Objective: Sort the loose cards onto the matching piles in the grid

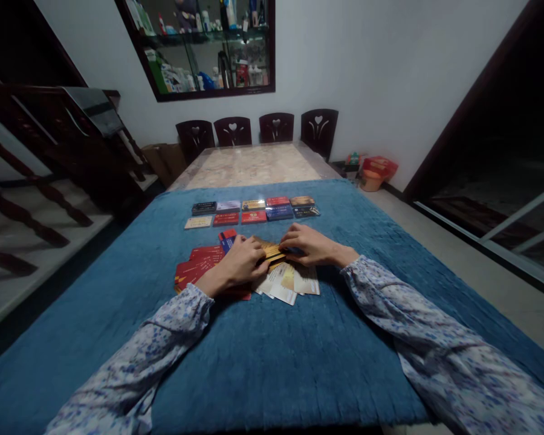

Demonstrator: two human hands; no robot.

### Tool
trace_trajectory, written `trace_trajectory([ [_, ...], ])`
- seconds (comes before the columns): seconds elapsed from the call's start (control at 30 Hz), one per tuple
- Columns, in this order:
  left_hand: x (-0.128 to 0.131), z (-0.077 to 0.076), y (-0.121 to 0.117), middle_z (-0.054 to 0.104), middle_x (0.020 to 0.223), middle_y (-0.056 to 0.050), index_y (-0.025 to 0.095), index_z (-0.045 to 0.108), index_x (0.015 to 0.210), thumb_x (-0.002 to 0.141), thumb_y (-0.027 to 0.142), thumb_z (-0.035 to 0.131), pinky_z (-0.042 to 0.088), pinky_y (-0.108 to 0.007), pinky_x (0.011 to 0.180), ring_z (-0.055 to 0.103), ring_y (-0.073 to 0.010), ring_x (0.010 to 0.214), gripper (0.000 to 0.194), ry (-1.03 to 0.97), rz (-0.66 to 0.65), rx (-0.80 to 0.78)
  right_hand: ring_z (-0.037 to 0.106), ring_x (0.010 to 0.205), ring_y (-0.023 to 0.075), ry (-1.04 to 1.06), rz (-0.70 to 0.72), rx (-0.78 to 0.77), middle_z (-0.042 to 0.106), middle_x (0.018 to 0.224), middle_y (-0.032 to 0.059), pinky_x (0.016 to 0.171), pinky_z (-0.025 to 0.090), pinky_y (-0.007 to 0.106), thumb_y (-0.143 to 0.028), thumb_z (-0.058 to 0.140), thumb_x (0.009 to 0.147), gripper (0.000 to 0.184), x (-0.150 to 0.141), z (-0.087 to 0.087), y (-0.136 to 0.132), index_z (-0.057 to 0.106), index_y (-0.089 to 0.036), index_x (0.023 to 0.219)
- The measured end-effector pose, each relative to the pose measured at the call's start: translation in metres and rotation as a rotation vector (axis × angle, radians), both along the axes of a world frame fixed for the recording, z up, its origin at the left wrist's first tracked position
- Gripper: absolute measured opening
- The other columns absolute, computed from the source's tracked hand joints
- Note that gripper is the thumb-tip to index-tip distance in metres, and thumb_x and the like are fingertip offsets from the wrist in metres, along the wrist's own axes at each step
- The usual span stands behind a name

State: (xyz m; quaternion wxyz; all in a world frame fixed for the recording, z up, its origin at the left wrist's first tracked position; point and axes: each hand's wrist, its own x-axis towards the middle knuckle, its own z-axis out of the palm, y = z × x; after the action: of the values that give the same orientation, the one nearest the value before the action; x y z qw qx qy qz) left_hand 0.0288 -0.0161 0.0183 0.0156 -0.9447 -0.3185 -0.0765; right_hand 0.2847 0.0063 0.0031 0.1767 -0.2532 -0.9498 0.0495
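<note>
A: Where are the gold cards [274, 258] lying, and how is the grip standing?
B: They are occupying the frame's centre, just above the fanned white cards [281, 291]. The left hand [241, 261] and right hand [310, 244] are holding opposite ends with narrow grips.
A: How are the gold cards likely behaving?
B: By judgement, they are acting as light, stiff, slippery plastic, probably sliding face over face. Opposite edges are offering the safest hold; fragility is seeming low.
</note>
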Motion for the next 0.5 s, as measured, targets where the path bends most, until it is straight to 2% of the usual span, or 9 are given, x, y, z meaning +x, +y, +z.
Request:
trace_trajectory([
  [0.2, -0.002, 0.007, 0.002, 0.072, 0.090, -0.008, 0.017, 0.073, 0.084, 0.099, 0.028, 0.050, 0.034, -0.041, 0.085, 0.060, -0.0220, 0.089, 0.029, -0.024, 0.016, -0.009, 0.055, 0.096, 0.0244, 0.048, 0.010, 0.016, 0.076, 0.105, 0.0100, 0.088, 0.048, 0.041, -0.017, 0.058, 0.094, 0.026, 0.000, 0.000, 0.002, 0.076, -0.020, 0.113],
  [0.4, -0.004, 0.005, 0.006, 0.072, 0.087, -0.008, 0.017, 0.072, 0.084, 0.100, 0.024, 0.047, 0.035, -0.039, 0.082, 0.061, -0.0208, 0.085, 0.030, -0.084, 0.013, 0.054, 0.056, 0.092, 0.0233, 0.095, -0.056, 0.098, 0.075, 0.097, 0.0116, 0.080, 0.049, 0.037, -0.024, 0.050, 0.102, 0.028, 0.000, -0.005, 0.004, 0.076, -0.018, 0.110],
  [0.5, -0.007, 0.003, 0.010, 0.074, 0.091, -0.009, 0.017, 0.074, 0.093, 0.100, 0.023, 0.046, 0.036, -0.039, 0.083, 0.062, -0.0217, 0.087, 0.029, -0.124, 0.012, 0.080, 0.056, 0.089, 0.0226, 0.128, -0.112, 0.146, 0.074, 0.092, 0.0119, 0.076, 0.049, 0.035, -0.026, 0.046, 0.104, 0.032, -0.003, -0.009, 0.005, 0.076, -0.017, 0.108],
])
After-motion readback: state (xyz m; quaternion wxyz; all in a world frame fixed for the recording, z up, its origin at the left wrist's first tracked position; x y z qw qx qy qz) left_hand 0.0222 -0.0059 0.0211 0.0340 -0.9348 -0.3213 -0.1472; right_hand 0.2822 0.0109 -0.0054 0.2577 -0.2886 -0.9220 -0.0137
